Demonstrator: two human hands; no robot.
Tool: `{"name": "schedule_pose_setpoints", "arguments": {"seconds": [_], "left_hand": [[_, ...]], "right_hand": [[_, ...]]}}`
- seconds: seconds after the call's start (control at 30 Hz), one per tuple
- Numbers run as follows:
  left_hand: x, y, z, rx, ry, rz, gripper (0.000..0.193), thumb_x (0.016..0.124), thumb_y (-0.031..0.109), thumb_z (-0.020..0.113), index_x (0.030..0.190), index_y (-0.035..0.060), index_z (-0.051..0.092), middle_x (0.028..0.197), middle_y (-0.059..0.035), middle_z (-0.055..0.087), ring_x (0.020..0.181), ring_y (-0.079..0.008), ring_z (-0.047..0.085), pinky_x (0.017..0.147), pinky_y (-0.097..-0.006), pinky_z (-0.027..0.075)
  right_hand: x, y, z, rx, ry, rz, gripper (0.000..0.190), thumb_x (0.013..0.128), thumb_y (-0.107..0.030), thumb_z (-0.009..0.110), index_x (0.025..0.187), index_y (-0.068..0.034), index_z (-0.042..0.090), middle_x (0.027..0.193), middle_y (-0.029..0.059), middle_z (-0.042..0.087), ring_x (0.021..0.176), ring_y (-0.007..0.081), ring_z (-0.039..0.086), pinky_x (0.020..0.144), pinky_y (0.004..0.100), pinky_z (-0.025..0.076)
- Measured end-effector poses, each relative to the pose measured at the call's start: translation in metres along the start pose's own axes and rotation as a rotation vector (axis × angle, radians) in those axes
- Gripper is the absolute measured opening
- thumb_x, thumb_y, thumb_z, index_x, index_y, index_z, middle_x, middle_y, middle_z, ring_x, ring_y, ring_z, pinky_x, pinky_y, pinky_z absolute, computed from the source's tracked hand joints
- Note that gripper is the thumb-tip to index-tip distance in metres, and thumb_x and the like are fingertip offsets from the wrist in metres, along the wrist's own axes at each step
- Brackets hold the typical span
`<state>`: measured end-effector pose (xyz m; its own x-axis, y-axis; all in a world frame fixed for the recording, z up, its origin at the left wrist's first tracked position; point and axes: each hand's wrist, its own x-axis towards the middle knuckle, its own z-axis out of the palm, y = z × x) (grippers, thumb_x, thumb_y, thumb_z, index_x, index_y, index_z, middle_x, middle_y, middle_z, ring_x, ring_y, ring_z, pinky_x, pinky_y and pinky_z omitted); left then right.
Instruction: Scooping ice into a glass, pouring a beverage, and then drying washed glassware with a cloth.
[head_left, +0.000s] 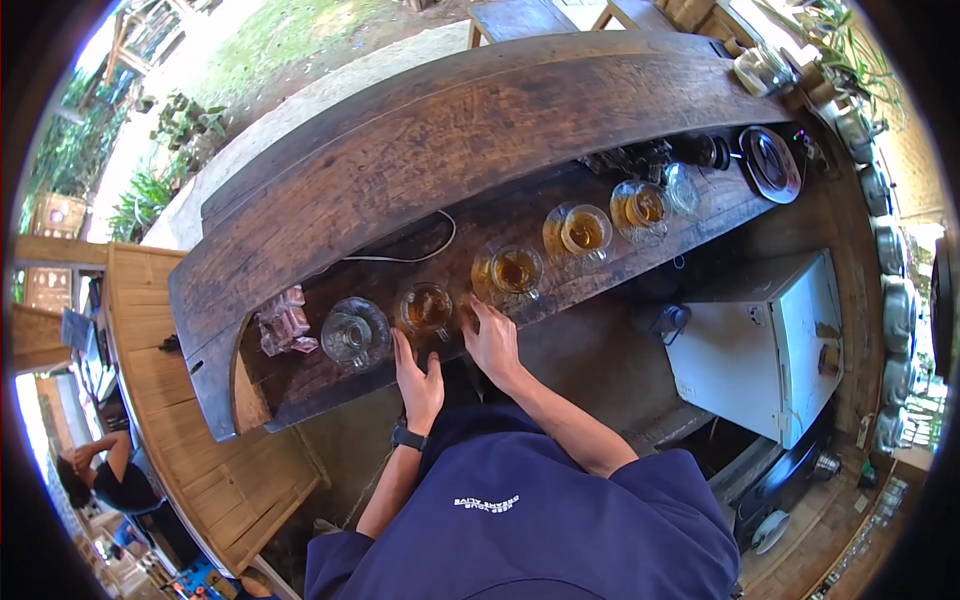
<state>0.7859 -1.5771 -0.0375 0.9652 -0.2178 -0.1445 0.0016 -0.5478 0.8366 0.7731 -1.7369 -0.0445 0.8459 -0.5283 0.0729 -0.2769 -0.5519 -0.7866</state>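
A glass cup of amber drink (426, 307) stands on the dark wooden counter shelf between my hands. My left hand (420, 382), with a dark watch on its wrist, has its fingers spread at the cup's near left side. To the cup's right, my right hand (493, 341) reaches in with bent fingers; whether its fingertips touch the saucer edge, I cannot tell. Left of my left hand is clear glassware (355, 334) without amber drink. Farther right are another filled glass cup (516, 270), a third cup (586, 230) and a fourth cup (646, 205).
Pink-brown wrapped packets (283, 322) lie at the shelf's left end. A white cable (420, 259) runs behind the cups. The raised wooden countertop (465, 120) borders the shelf's far side. A small white fridge (735, 360) stands low right; a person (112, 472) is far left.
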Motion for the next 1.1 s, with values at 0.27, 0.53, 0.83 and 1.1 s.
{"name": "schedule_pose_setpoints", "arguments": {"seconds": [0.27, 0.53, 0.83, 1.1], "left_hand": [[-0.028, -0.003, -0.008, -0.029, -0.142, 0.003, 0.074, 0.092, 0.007, 0.061, 0.151, -0.0115, 0.021, 0.155, -0.0334, 0.026, 0.143, -0.0419, 0.033, 0.111, -0.0422, 0.041], [-0.038, 0.005, -0.016, -0.07, -0.42, 0.008, 0.077, 0.093, 0.013, 0.064, 0.151, -0.0121, 0.02, 0.15, -0.0365, 0.033, 0.139, -0.0402, 0.042, 0.111, -0.0399, 0.041], [-0.056, -0.022, -0.018, -0.032, -0.797, 0.134, 0.076, 0.091, 0.016, 0.066, 0.151, -0.0092, 0.025, 0.146, -0.0338, 0.042, 0.135, -0.0376, 0.048, 0.108, -0.0391, 0.044], [-0.087, -0.027, 0.024, 0.244, -1.276, 0.429, 0.066, 0.09, 0.02, 0.068, 0.145, -0.0044, 0.042, 0.134, -0.0271, 0.058, 0.123, -0.0343, 0.06, 0.103, -0.0383, 0.048]], "right_hand": [[-0.028, 0.009, -0.014, -0.001, 0.033, -0.012, 0.034, 0.084, -0.008, 0.068, 0.117, 0.001, 0.066, 0.091, 0.0197, 0.069, 0.073, 0.0384, 0.068, 0.064, 0.0434, 0.055], [-0.068, 0.007, -0.022, 0.015, 0.122, -0.001, 0.03, 0.086, -0.013, 0.066, 0.114, -0.002, 0.068, 0.107, 0.0179, 0.071, 0.09, 0.0376, 0.069, 0.079, 0.0447, 0.057], [-0.15, -0.006, -0.016, 0.091, 0.146, 0.307, 0.025, 0.089, -0.017, 0.067, 0.109, -0.003, 0.073, 0.091, 0.0183, 0.073, 0.08, 0.0321, 0.072, 0.073, 0.0388, 0.057], [-0.25, 0.011, -0.033, 0.088, 0.229, 0.637, 0.029, 0.086, -0.029, 0.065, 0.105, -0.011, 0.076, 0.093, 0.0159, 0.074, 0.09, 0.036, 0.07, 0.082, 0.0451, 0.056]]}}
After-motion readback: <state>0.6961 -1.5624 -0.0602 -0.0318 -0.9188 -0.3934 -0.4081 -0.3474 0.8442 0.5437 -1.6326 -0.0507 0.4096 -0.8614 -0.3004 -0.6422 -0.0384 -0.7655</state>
